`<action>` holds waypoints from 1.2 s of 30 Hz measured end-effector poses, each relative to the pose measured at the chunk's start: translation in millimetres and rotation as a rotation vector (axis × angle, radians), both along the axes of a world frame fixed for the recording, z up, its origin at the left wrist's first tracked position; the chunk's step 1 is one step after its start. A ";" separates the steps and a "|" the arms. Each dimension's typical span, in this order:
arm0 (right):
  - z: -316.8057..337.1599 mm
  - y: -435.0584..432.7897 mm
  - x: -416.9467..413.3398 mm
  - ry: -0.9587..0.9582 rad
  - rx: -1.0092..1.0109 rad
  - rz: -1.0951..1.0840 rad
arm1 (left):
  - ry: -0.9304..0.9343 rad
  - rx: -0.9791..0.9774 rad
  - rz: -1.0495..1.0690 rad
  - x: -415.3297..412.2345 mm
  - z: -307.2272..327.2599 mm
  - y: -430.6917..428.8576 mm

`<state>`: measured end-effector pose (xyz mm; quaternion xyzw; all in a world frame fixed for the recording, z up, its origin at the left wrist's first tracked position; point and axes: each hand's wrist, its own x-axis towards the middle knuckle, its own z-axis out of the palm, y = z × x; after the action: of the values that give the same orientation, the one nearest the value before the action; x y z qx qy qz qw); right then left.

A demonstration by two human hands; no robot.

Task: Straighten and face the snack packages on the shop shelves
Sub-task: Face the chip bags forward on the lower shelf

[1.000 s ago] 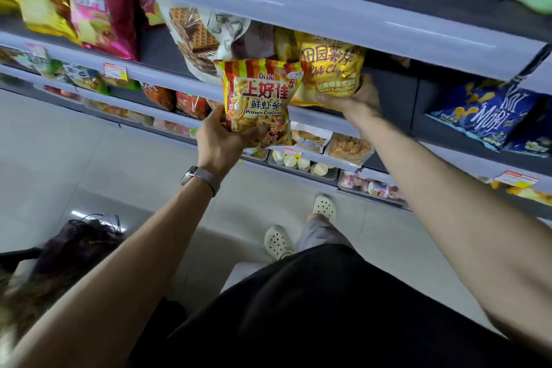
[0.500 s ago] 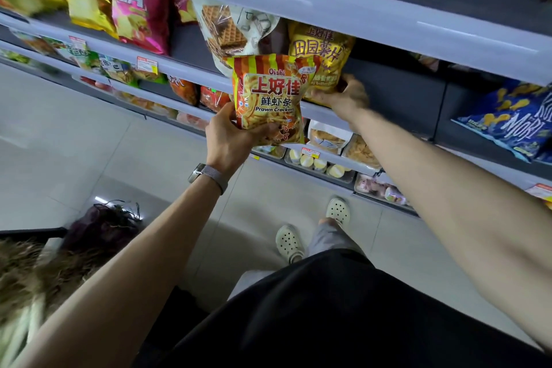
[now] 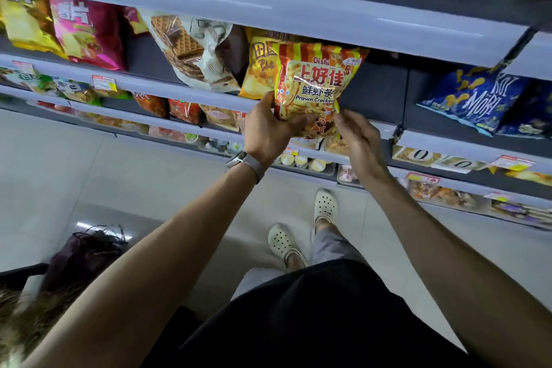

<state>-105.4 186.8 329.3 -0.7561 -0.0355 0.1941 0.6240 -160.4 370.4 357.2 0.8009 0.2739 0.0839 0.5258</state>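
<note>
My left hand (image 3: pixel 273 127) grips the lower left edge of the prawn cracker bag (image 3: pixel 316 84), thumb across its front. My right hand (image 3: pixel 360 140) has its thumb at the bag's lower right corner with the fingers loosely curled, and I cannot tell whether it pinches or only touches. The bag stands upright, face out, just above both hands, its bottom hanging over the shelf lip (image 3: pixel 179 92).

If I let go before the base sits behind that lip, I think it will slide off to the floor. Pushing it in hard could shove back the yellow chip bag (image 3: pixel 258 69) just behind it, or topple the leaning wafer bag (image 3: pixel 191 51) beyond my left hand (it looks none too steady). Squeezing may crush the crackers.

Count: one cracker bag, one chip bag, one wafer bag, two blue bags (image 3: pixel 472 95) well off past my right hand.
</note>
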 end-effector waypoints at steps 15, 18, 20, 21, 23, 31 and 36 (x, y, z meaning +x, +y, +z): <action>-42.8 -40.7 101.2 0.002 -0.263 -0.103 | 0.110 0.273 -0.277 106.4 -26.3 -42.3; -24.4 -35.6 90.8 0.019 -0.302 -0.104 | 0.136 0.278 -0.280 102.0 -27.7 -41.2; -20.5 -35.1 84.6 0.003 -0.320 -0.092 | 0.143 0.285 -0.290 98.1 -27.0 -39.0; -19.6 -35.2 82.0 -0.007 -0.326 -0.086 | 0.148 0.292 -0.297 96.1 -26.3 -38.2; -16.4 -35.7 77.6 -0.023 -0.348 -0.080 | 0.166 0.305 -0.313 91.2 -24.3 -37.4; 3.1 -44.9 57.1 -0.077 -0.438 -0.038 | 0.246 0.259 -0.353 61.3 -3.7 -39.3; 19.6 -49.5 42.3 -0.052 -0.516 -0.046 | 0.322 0.228 -0.399 35.0 16.2 -40.4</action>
<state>-63.1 137.2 349.0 -0.8957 0.0162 0.1629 0.4134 -125.4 329.9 373.3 0.8961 0.1797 -0.1194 0.3879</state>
